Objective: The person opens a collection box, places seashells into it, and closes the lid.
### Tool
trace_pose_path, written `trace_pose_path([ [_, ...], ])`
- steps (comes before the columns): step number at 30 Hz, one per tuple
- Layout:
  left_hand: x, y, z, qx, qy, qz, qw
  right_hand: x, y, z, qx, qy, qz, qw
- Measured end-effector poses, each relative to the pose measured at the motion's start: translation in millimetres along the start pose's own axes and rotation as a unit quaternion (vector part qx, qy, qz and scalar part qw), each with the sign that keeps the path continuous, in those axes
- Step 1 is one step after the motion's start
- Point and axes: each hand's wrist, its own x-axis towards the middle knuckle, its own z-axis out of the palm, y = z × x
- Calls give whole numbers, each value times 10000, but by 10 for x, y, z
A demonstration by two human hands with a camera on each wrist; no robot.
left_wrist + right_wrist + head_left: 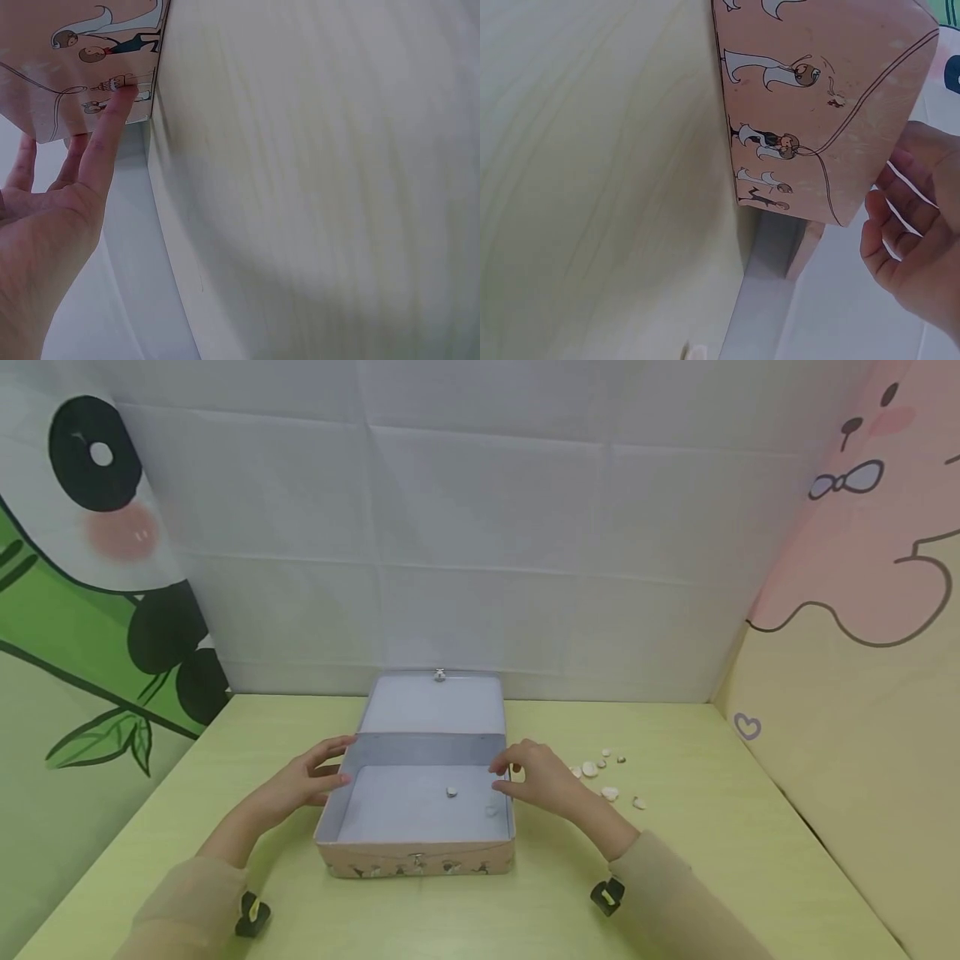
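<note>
An open pink tin box (416, 860) with drawn figures on its walls stands on the table, its lid (435, 703) tilted back. My left hand (300, 783) rests against the box's left wall. In the left wrist view, its straight fingers (107, 146) touch the printed side. Over the right rim is my right hand (542, 778), thumb and forefinger apart with nothing visible between them. The right wrist view shows its fingers (896, 236) loosely bent beside the wall. A small whitish pebble-like piece (452, 792) lies inside, and a fainter pale piece (491, 811) shows near the right wall.
Several small whitish pieces (589, 769) lie scattered on the pale wooden table (675, 843), right of the box. A white sheet (480, 510) hangs behind the table. Printed panels stand at the left (82, 635) and right (855, 710).
</note>
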Motion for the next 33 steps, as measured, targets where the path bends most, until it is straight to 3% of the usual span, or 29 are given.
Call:
trace_pose_path([
  [10, 5, -14, 3, 12, 5, 50, 10000, -95, 162, -194, 36, 405, -397, 9984],
  [18, 8, -17, 5, 28, 8, 69, 10000, -257, 307, -455, 3, 255, 62, 9997],
  [26, 6, -13, 16, 24, 18, 86, 10000, -504, 551, -675, 179, 309, 133, 9993],
  [33, 3, -8, 21, 29, 41, 99, 9999, -717, 819, -786, -40, 525, 269, 9983],
])
